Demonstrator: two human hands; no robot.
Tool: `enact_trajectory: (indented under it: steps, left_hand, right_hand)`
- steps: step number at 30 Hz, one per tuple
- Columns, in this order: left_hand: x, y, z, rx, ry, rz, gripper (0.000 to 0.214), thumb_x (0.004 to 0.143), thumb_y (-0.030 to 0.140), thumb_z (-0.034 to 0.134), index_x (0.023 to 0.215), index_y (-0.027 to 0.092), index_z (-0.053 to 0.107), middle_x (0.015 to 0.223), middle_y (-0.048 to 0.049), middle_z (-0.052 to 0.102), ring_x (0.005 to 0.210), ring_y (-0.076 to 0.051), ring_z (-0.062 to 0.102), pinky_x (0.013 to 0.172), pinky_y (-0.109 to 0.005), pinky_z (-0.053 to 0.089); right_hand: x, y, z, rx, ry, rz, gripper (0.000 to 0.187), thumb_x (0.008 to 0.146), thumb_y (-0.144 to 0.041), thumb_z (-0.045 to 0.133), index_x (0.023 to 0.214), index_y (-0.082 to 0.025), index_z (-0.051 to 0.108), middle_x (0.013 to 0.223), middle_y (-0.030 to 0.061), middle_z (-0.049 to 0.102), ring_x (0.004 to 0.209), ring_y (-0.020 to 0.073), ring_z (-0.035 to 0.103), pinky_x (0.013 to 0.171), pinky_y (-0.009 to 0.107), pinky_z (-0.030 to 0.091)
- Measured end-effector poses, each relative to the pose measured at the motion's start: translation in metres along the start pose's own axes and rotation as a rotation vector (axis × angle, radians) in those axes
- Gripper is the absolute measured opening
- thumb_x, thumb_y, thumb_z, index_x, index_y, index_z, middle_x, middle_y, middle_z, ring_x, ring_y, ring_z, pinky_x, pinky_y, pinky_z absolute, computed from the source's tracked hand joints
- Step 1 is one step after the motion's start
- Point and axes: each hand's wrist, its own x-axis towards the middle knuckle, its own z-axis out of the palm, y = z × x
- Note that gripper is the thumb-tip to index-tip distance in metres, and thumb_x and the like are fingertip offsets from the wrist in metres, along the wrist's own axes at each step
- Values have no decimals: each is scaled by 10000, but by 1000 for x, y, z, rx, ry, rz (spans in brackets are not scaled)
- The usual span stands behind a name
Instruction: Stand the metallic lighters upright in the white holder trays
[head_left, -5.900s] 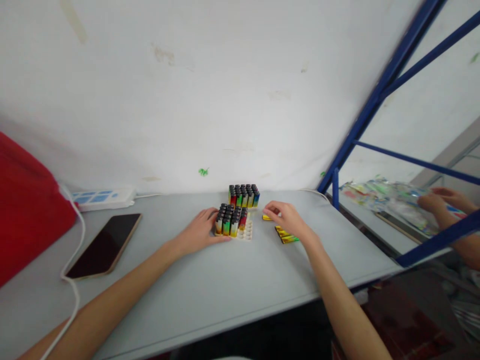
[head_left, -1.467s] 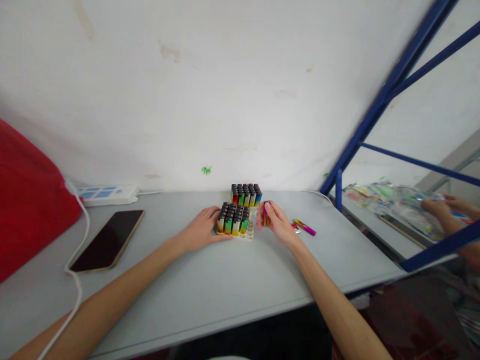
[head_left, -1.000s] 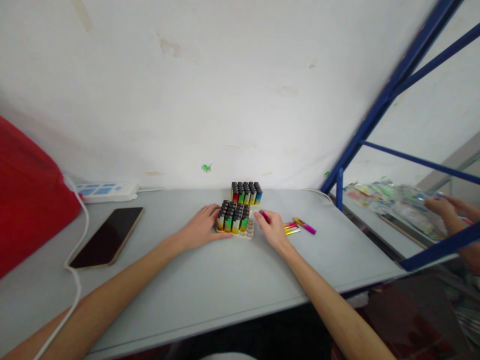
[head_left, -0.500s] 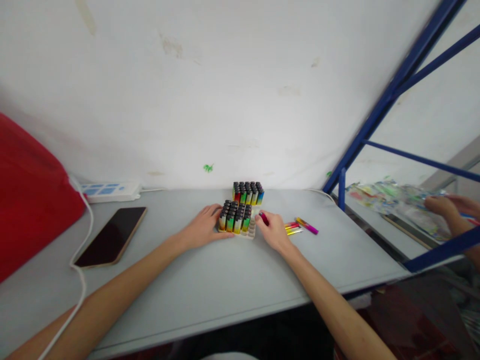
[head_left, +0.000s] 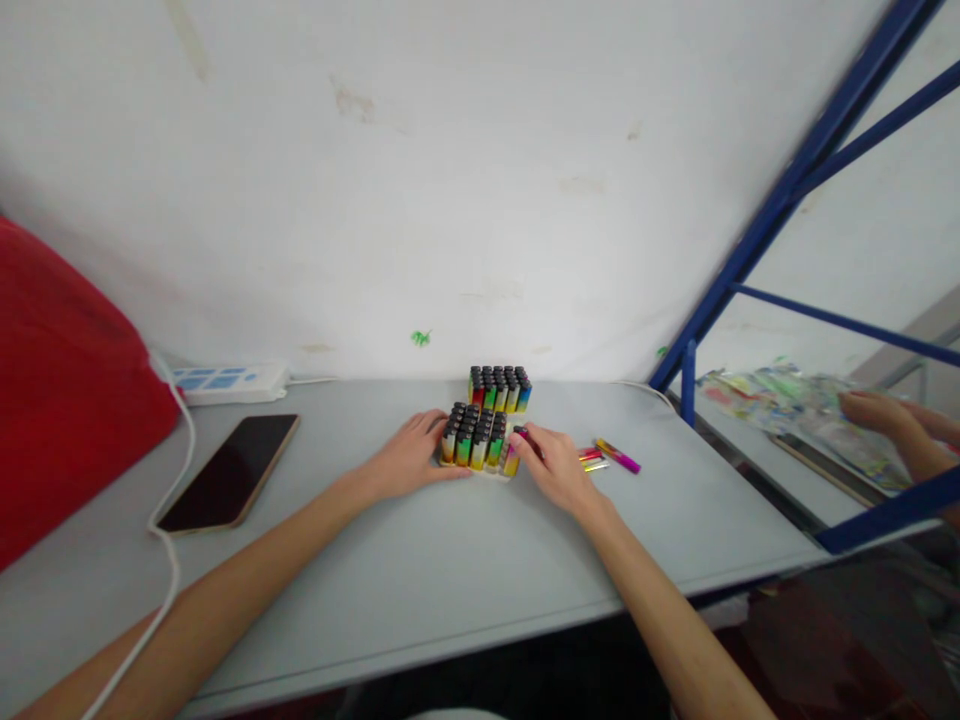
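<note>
A pale tray [head_left: 498, 475] on the table holds upright lighters [head_left: 478, 440] in rows, with black tops and bodies coloured from white and green to yellow. My left hand [head_left: 415, 455] is closed around the tray's left side, thumb along the front edge and fingers behind. My right hand [head_left: 553, 462] grips a purple-and-yellow lighter [head_left: 512, 462], standing upright at the tray's right-hand column. Behind stands a second block of upright lighters [head_left: 500, 388]. Right of my right hand several loose lighters [head_left: 592, 458] lie flat, with a purple-and-yellow loose lighter [head_left: 618, 456] beside them.
On the left are a phone [head_left: 231, 472], a white cable [head_left: 171, 560], a power strip [head_left: 234, 383] and a red bag [head_left: 71, 390]. A blue metal frame [head_left: 757, 240] rises at the right. Beyond it another person's hand [head_left: 885, 412] is near clear plastic packaging [head_left: 787, 405].
My right hand has brought the lighter from beside the tray to an upright position in its right-hand column. My left hand stays on the tray. The view has shifted slightly.
</note>
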Motion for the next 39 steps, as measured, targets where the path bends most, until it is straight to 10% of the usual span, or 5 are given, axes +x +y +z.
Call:
enact_trajectory:
  steps: [17, 30, 39]
  left_hand:
    - [1, 1, -1, 31, -15, -8, 858, 820, 861, 689, 1411, 239, 638, 1456, -167, 638, 1350, -405, 601, 1206, -560, 470]
    - [2, 3, -3, 37, -39, -34, 877, 818, 869, 680, 1400, 214, 647, 1460, -183, 636, 1353, -418, 602, 1199, -560, 476]
    - [1, -1, -1, 22, -9, -22, 870, 815, 847, 713, 1423, 230, 646, 1448, -161, 651, 1336, -403, 611, 1187, -554, 490]
  right_hand:
    - [1, 0, 12, -217, -185, -36, 419, 1064, -546, 620, 805, -221, 671, 774, 45, 722, 660, 183, 603, 635, 284, 366]
    - [-38, 89, -114, -326, -199, 128, 181, 992, -283, 651, 1077, -222, 799, 1155, 125, 809, 1083, 309, 742, 1015, 444, 550]
    - [-61, 131, -111, -338, -61, 260, 339, 973, -464, 627, 1038, -206, 837, 1037, 147, 816, 962, 319, 752, 911, 422, 585]
